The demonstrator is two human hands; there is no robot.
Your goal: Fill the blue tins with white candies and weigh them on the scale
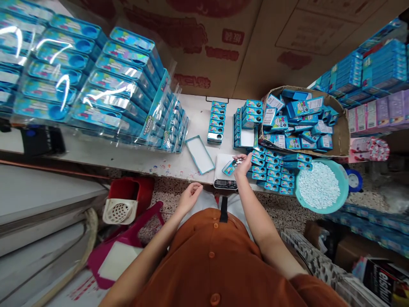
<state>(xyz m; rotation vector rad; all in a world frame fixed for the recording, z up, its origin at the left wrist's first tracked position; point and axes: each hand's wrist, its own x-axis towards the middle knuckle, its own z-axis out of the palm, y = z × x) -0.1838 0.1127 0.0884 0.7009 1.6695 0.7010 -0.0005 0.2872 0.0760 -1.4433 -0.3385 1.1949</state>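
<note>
Small blue tin (pixel 228 168) sits tilted in the right hand (pixel 242 164), held just above the white platform of a digital scale (pixel 223 167). The right hand is curled, with its fingers (pixel 245 158) closed near the tin's end and pinching a few white candies (pixel 237 162). Exactly how the candies sit against the tin is too small to tell. The left hand (pixel 190 197) is well apart from the tin, loosely open with its fingers slightly curled. It is near the table's edge and the scale's dark keypad (pixel 225 184), and it shows no contact with either.

Just beyond the right hand lie rows of blue tins (pixel 271 172), and past them a teal basin (pixel 321 187) is heaped with more white candies. Ahead of the hands, a stack of tins (pixel 217 121) stands on the white table (pixel 128 155), beside a blue-rimmed white tray (pixel 200 154). Farther ahead and to the right, a cardboard box (pixel 343 136) overflows with blue cartons. Shrink-wrapped packs of tins (pixel 108 85) are piled well to the left of the hands.
</note>
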